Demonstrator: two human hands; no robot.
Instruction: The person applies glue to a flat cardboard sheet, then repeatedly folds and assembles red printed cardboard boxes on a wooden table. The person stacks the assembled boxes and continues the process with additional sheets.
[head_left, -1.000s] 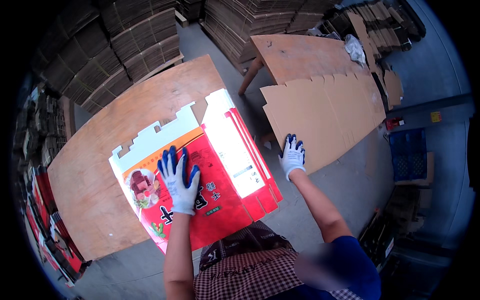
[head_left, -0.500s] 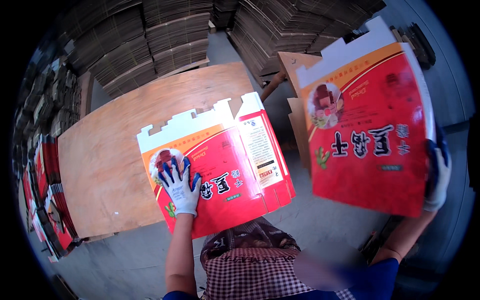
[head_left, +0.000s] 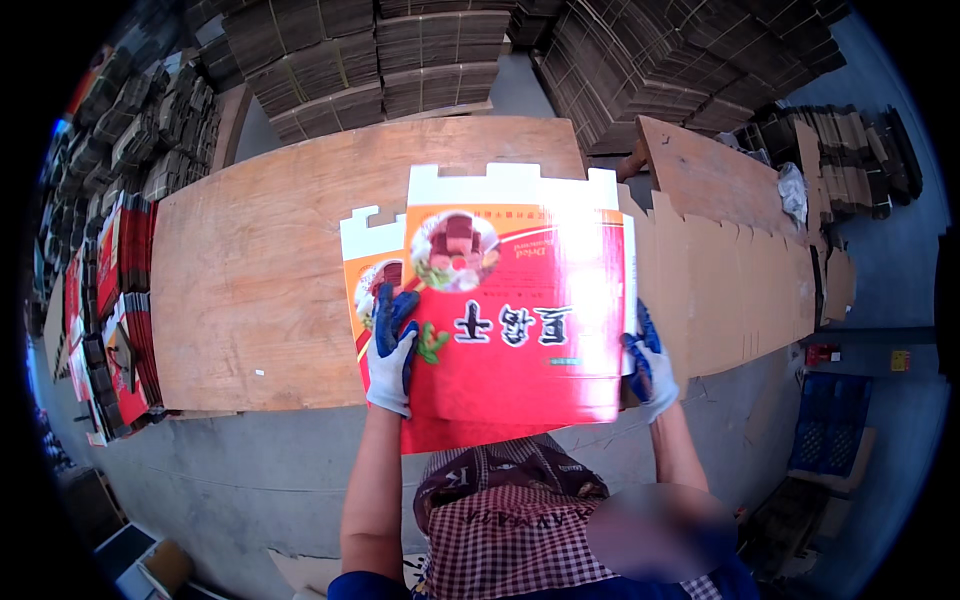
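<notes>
Here, both gloved hands are gripping the opposite side edges of a flat red and orange printed cardboard box blank (head_left: 520, 320) with a white notched top edge, which is lying over the near edge of the wide brown plywood worktable (head_left: 260, 270). The left hand (head_left: 392, 350), in a white glove with blue fingers, is curling around the blank's left edge, fingers laid on its printed face; the right hand (head_left: 650, 365), in the same kind of glove, is clasping the blank's right edge, thumb side toward the print. Directly beneath this blank a second printed blank (head_left: 372, 262) of the same kind is lying on the worktable, peeking out at the left and top. Just to the right of the held blank, a stack of plain brown die-cut cardboard sheets (head_left: 740, 280) is resting across a second wooden surface. Beyond the worktable's far edge, tall stacks of bundled brown corrugated cardboard (head_left: 430, 50) are standing, and off its left end, bundles of red printed blanks (head_left: 115, 300) are piling up.
</notes>
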